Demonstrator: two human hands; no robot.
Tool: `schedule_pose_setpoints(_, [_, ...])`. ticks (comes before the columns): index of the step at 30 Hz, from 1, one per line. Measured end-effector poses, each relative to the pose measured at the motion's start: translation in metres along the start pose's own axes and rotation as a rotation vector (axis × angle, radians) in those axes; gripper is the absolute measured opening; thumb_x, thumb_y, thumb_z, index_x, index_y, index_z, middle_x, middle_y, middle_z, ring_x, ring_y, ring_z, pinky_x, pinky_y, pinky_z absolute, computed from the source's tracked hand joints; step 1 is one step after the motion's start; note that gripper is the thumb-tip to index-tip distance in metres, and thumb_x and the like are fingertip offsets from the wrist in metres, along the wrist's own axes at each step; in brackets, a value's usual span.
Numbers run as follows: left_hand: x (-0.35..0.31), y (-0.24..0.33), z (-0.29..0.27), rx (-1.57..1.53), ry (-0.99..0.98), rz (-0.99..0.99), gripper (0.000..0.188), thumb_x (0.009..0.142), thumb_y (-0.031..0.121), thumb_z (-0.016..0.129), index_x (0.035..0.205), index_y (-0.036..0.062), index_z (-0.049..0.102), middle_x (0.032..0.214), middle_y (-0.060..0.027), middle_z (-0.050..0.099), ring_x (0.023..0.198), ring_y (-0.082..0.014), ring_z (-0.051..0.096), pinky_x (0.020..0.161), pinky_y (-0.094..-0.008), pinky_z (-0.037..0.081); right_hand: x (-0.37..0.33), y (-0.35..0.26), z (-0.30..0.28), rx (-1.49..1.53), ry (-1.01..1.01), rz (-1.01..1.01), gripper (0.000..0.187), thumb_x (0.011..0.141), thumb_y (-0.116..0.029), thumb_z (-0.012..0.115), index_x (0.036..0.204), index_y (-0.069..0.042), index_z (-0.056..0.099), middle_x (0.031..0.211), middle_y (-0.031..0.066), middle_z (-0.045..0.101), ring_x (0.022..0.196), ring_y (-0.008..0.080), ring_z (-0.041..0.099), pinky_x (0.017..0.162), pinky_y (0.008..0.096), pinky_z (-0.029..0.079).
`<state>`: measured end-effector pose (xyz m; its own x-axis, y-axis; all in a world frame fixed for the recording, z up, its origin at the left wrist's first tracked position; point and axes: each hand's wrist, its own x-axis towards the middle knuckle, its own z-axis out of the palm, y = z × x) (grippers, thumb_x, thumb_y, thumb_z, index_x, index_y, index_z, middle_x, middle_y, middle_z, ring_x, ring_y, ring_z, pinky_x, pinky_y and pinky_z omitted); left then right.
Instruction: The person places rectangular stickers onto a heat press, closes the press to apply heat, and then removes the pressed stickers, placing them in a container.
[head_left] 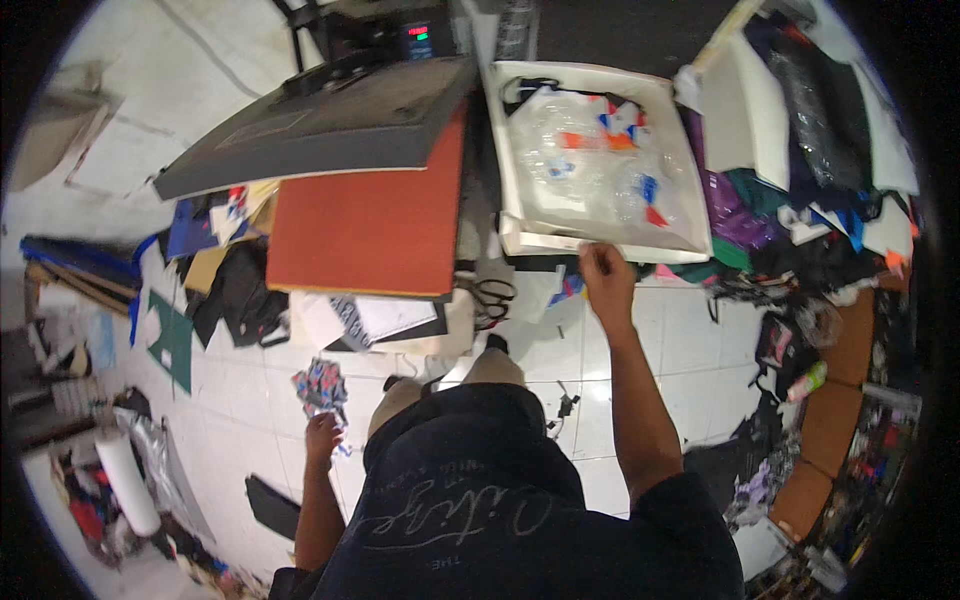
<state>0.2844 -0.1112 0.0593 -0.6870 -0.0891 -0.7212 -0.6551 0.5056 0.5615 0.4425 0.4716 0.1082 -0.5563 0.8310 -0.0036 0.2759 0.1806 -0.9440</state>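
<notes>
My right hand reaches forward to the front edge of a shallow white tray, its fingers pinched together at the rim beside a white strip. Clear plastic film with orange, blue and red pieces lies inside the tray. Low at my left side, my left hand is closed by a crumpled cloth patterned in blue, red and grey. The cloth appears to be gripped in it, though the fingers are small and partly blurred.
A heat press stands front left, its grey lid raised over a red-brown pad. Scissors and papers lie below the pad. Bagged garments pile up at right. A white roll and scraps lie on the left.
</notes>
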Motion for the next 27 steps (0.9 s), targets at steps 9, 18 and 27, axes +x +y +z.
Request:
schedule_pose_setpoints(9, [-0.032, -0.037, 0.034, 0.305, -0.092, 0.083, 0.038, 0.09, 0.03, 0.066, 0.11, -0.0017, 0.063, 0.092, -0.013, 0.069, 0.076, -0.0198, 0.064, 0.069, -0.0339, 0.051, -0.122, 0.04, 0.16, -0.366, -1.009, -0.006, 0.034, 0.085, -0.035, 0.069, 0.105, -0.008, 0.067, 0.089, 0.0096, 0.068, 0.083, 0.0264, 0.066, 0.073, 0.038, 0.051])
schedule_pose_setpoints(18, [0.065, -0.033, 0.002, 0.058, 0.171, 0.205, 0.043, 0.085, 0.03, 0.073, 0.11, -0.0032, 0.063, 0.09, -0.012, 0.065, 0.08, -0.0171, 0.062, 0.068, -0.0298, 0.05, -0.107, 0.021, 0.181, -0.589, -1.036, -0.119, 0.032, 0.086, -0.035, 0.066, 0.103, -0.008, 0.068, 0.09, 0.0111, 0.069, 0.086, 0.0275, 0.067, 0.075, 0.0388, 0.052])
schedule_pose_setpoints(27, [0.173, 0.125, 0.058, 0.346, 0.336, 0.312, 0.079, 0.071, 0.031, 0.083, 0.131, -0.0026, 0.045, 0.124, -0.0259, 0.049, 0.118, -0.0398, 0.049, 0.098, -0.0447, 0.045, -0.155, -0.003, 0.171, -0.726, -0.774, 0.147, 0.032, 0.087, -0.033, 0.067, 0.105, -0.006, 0.067, 0.086, 0.0133, 0.069, 0.077, 0.0287, 0.068, 0.071, 0.04, 0.053])
